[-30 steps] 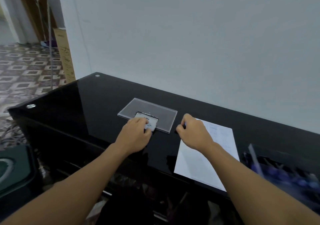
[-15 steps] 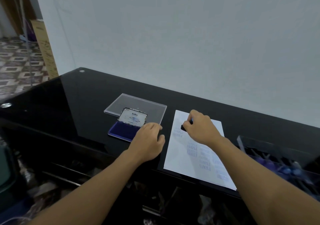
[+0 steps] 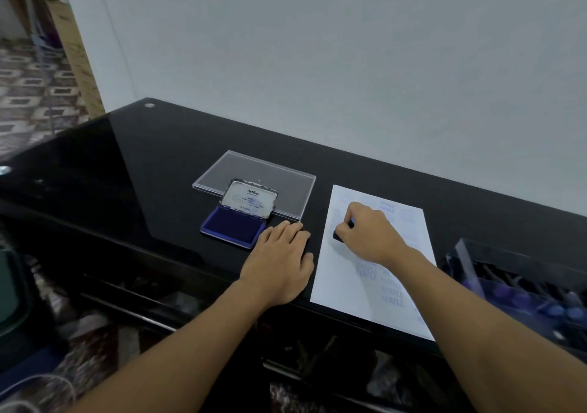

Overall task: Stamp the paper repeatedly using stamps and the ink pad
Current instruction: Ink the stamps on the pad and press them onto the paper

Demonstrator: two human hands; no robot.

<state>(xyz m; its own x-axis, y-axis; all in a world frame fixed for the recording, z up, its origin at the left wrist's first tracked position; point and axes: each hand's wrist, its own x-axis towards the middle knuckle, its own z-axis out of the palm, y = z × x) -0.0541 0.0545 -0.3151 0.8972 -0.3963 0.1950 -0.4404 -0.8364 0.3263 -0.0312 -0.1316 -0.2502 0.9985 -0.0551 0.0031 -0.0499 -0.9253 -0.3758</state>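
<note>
the paper (image 3: 355,298) lies flat on the table (image 3: 143,165), long axis running from the near edge toward the wall. the right hand (image 3: 368,234) grips a dark stamp (image 3: 338,236) set on the paper's far-left area; the stamp's heading is hidden. the left hand (image 3: 281,263) rests flat, fingers straight, just left of the paper. the open ink pad (image 3: 233,226) sits further left.

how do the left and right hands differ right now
The left hand lies flat with straight fingers; the right hand curls round a dark stamp. The left hand rests on the black table beside the open ink pad; the right hand is on the paper. Both are palm down.
</note>
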